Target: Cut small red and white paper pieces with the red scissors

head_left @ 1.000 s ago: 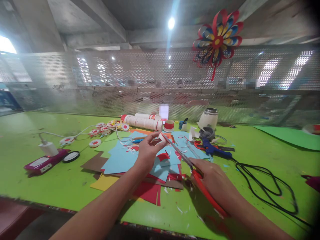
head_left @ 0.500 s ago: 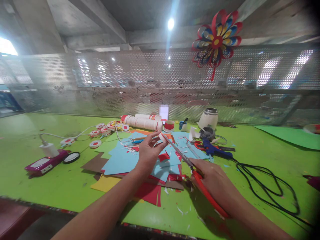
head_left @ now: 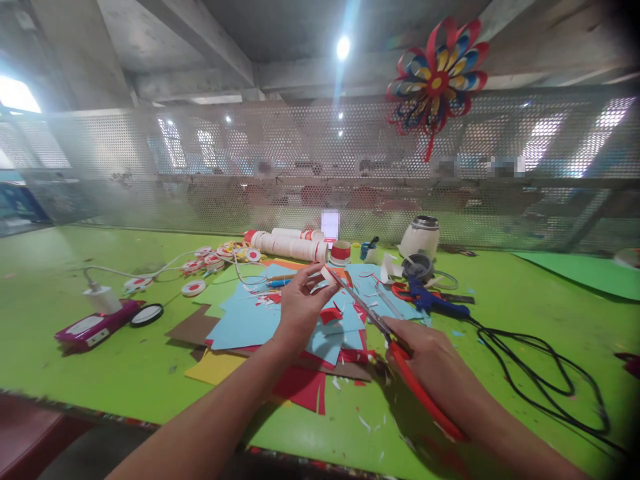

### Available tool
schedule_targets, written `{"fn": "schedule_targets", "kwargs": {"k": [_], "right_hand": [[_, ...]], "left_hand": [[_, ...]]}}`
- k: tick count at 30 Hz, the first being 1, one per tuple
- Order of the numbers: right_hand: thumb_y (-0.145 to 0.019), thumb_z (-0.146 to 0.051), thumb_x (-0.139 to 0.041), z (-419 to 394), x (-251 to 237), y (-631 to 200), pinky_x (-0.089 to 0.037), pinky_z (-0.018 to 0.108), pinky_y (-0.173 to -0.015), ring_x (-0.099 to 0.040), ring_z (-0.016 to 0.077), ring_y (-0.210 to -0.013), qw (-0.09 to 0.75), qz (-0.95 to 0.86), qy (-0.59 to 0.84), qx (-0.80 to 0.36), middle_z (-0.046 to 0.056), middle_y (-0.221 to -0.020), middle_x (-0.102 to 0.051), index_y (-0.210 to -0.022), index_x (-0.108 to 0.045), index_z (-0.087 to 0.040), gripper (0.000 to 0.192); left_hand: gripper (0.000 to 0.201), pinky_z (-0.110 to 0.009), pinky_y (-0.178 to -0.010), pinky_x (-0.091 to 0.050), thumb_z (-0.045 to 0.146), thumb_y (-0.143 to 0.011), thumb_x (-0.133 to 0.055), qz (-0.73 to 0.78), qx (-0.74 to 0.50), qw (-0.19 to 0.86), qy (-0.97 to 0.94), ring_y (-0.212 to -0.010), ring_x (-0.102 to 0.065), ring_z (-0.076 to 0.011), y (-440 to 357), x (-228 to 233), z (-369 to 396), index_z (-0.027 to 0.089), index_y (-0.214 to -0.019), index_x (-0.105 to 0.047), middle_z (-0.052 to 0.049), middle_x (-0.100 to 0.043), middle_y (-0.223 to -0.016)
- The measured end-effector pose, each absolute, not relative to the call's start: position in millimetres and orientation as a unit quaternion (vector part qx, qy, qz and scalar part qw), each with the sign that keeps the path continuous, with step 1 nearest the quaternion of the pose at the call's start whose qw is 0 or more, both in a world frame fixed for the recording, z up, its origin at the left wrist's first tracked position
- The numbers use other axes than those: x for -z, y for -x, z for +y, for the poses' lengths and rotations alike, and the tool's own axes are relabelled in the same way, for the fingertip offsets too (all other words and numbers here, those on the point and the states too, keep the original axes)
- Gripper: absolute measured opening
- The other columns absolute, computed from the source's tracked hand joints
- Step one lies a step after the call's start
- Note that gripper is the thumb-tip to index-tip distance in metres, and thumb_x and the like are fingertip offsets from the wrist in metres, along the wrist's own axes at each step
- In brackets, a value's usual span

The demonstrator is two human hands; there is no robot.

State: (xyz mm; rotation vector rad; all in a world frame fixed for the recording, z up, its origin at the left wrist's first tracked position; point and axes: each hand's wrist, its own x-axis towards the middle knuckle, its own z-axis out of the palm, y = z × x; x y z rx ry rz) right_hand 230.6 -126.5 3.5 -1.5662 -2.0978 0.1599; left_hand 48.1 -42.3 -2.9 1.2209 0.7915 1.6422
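Note:
My left hand (head_left: 299,308) pinches a small white paper piece (head_left: 327,275) above the table. My right hand (head_left: 436,370) grips red-handled scissors (head_left: 395,347), whose long blades reach up to the white piece. Under both hands lies a heap of blue, red, brown and yellow paper sheets (head_left: 250,320) with small red and white offcuts scattered around.
On the green table (head_left: 125,360) lie a magenta phone with a white charger (head_left: 90,327), a round black-rimmed mirror (head_left: 147,315), red-and-white discs (head_left: 210,259), white rolls (head_left: 290,245), a white jar (head_left: 421,237), and a blue glue gun (head_left: 433,301) with a black cord (head_left: 540,373). A paper flower (head_left: 437,77) hangs on the mesh.
Both hands hold nearly the same pose; the view has shifted slightly, so everything sits a little lower and to the right in the frame. The scissors stay at the white piece.

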Motion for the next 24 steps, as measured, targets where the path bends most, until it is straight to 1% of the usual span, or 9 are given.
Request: {"fn": "schedule_targets", "kwargs": {"k": [4, 9, 12, 16, 20, 24], "right_hand": [[-0.078, -0.017, -0.043, -126.6, -3.2, -231.3, -0.048, 0.037, -0.075, -0.065, 0.026, -0.084, 0.257, -0.772, 0.578, -0.058, 0.009, -0.097, -0.072, -0.105, -0.068, -0.021, 0.037], [-0.079, -0.018, -0.045, -126.4, -3.7, -232.4, -0.048, 0.035, -0.072, -0.065, 0.0256, -0.082, 0.267, -0.776, 0.57, -0.049, 0.009, -0.095, -0.073, -0.103, -0.069, -0.021, 0.034], [-0.08, -0.018, -0.045, -125.5, -2.7, -232.9, -0.049, 0.036, -0.073, -0.065, 0.0252, -0.081, 0.264, -0.778, 0.568, -0.049, 0.008, -0.094, -0.073, -0.105, -0.068, -0.021, 0.035], [-0.077, -0.017, -0.046, -123.4, 1.1, -234.8, -0.049, 0.037, -0.074, -0.065, 0.0255, -0.083, 0.263, -0.783, 0.562, -0.032, 0.009, -0.096, -0.073, -0.108, -0.067, -0.02, 0.037], [-0.078, -0.019, -0.047, -122.5, 2.9, -235.6, -0.05, 0.039, -0.075, -0.065, 0.0267, -0.084, 0.258, -0.782, 0.566, -0.025, 0.01, -0.096, -0.073, -0.107, -0.067, -0.018, 0.035], [-0.079, -0.018, -0.046, -122.8, 1.7, -235.1, -0.05, 0.04, -0.078, -0.065, 0.0269, -0.087, 0.251, -0.786, 0.564, -0.027, 0.011, -0.1, -0.072, -0.112, -0.065, -0.018, 0.039]], "left_hand": [[0.047, -0.038, -0.084, -0.048, 0.026, -0.06, -0.079, 0.321, -0.664, 0.456, -0.498, -0.094, -0.061, -0.0209, -48.0, 2.7, -42.6, 0.015, -0.103, -0.063, -0.009, -0.068, -0.098], [0.046, -0.037, -0.084, -0.048, 0.026, -0.06, -0.079, 0.322, -0.663, 0.453, -0.502, -0.093, -0.061, -0.0204, -47.1, 4.4, -40.8, 0.016, -0.102, -0.063, -0.008, -0.068, -0.096], [0.046, -0.036, -0.084, -0.049, 0.026, -0.06, -0.078, 0.315, -0.666, 0.45, -0.505, -0.091, -0.061, -0.0191, -46.8, 5.5, -39.4, 0.017, -0.103, -0.063, -0.007, -0.068, -0.093], [0.046, -0.037, -0.084, -0.049, 0.024, -0.06, -0.078, 0.296, -0.668, 0.459, -0.505, -0.09, -0.062, -0.0189, -47.1, 6.5, -37.9, 0.017, -0.103, -0.062, -0.006, -0.067, -0.091], [0.046, -0.039, -0.086, -0.049, 0.023, -0.06, -0.078, 0.279, -0.664, 0.465, -0.514, -0.095, -0.062, -0.0206, -47.5, 7.4, -37.2, 0.017, -0.103, -0.061, -0.007, -0.067, -0.096], [0.043, -0.039, -0.088, -0.049, 0.023, -0.062, -0.076, 0.273, -0.666, 0.452, -0.527, -0.101, -0.06, -0.0216, -47.8, 7.0, -38.9, 0.018, -0.102, -0.061, -0.008, -0.066, -0.1]]}}
